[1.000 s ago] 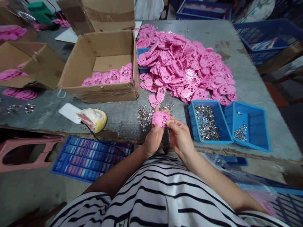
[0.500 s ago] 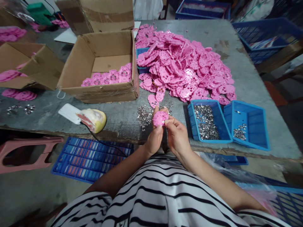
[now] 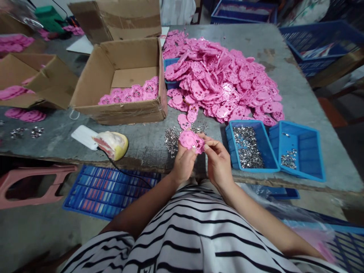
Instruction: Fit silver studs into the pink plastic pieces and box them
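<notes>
Between my hands, just over the table's front edge, is a pink plastic piece [image 3: 188, 139] with holes in its right part. My left hand [image 3: 183, 163] is closed on its left side, thumb on top. The fingers of my right hand [image 3: 218, 161] pinch its right end; whether they also hold a small metal part I cannot make out. Small shiny metal parts [image 3: 171, 142] lie loose on the table behind my left hand. Beyond them spreads a large heap of similar pink pieces [image 3: 224, 83].
On the right stand a blue bin [image 3: 272, 169] of metal parts and a second blue bin [image 3: 313, 151] holding fewer. A cardboard box [image 3: 119, 113] with rows of pink pieces is at left. Before it lie a white device [image 3: 83, 137] and a pomelo-like fruit wedge [image 3: 112, 144].
The pink piece has turned in my hands, now lying longer sideways with its smooth part to the left. My right hand has shifted slightly right.
</notes>
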Tool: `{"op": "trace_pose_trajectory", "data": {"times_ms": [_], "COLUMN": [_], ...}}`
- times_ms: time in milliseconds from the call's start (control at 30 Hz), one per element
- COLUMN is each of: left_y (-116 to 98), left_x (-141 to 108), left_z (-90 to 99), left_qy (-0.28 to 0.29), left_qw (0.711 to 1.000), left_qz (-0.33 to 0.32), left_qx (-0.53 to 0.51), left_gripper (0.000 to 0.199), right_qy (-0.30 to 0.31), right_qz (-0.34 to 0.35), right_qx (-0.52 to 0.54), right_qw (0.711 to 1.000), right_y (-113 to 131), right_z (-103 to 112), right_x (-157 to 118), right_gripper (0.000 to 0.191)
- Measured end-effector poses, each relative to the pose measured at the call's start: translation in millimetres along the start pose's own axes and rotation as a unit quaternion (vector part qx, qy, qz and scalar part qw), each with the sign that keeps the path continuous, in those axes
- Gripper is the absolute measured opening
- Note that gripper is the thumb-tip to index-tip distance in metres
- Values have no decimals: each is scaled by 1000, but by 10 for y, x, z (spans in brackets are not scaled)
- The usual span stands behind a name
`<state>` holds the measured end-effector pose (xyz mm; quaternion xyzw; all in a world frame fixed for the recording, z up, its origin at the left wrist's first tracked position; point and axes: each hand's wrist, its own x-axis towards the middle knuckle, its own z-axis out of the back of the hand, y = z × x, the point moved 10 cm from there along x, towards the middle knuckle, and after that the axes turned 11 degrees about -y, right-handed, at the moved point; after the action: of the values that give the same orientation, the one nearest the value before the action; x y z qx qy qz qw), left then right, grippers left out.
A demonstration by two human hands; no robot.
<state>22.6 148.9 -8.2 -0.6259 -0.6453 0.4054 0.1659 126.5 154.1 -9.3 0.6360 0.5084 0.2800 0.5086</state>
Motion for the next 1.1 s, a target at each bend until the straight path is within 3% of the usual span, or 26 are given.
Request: {"op": "trace_pose_trajectory", "data": {"times_ms": [100,400,600,700,800,867,900,967,1033,1067,1100], "left_y": [3,32,255,462,616,648,647,639,632,631,633], "left_x": [8,55,22,-23,-26,4,21,42,42,37,30], "left_z": [53,118,232,302,350,364,366,362,354,352,351], "left_qy": [-17,10,10,30,54,59,59,57,54,52,51], "left_qw": [1000,996,991,984,981,981,982,982,983,983,983], "left_qz": [0,-17,27,82,130,138,136,129,125,123,123], "left_qx": [21,85,133,153,137,123,120,122,123,123,124], "left_gripper": [66,59,50,44,40,41,42,45,44,44,43], "right_qy": [-17,-52,-66,-39,-31,-46,-39,7,73,100,117], "right_qz": [-1,-16,-19,11,111,173,174,136,90,78,74], "right_qx": [-14,-95,-142,-161,-237,-362,-458,-659,-789,-821,-837], "right_qw": [1000,994,988,986,965,915,871,739,603,557,530], "right_y": [-15,-164,-204,25,512,790,829,739,570,505,464], "right_z": [107,580,791,787,862,954,981,1023,1042,1028,1001], "right_x": [20,60,16,23,245,499,640,870,953,947,927], "right_gripper": [15,24,26,26,22,16,12,12,16,18,21]}}
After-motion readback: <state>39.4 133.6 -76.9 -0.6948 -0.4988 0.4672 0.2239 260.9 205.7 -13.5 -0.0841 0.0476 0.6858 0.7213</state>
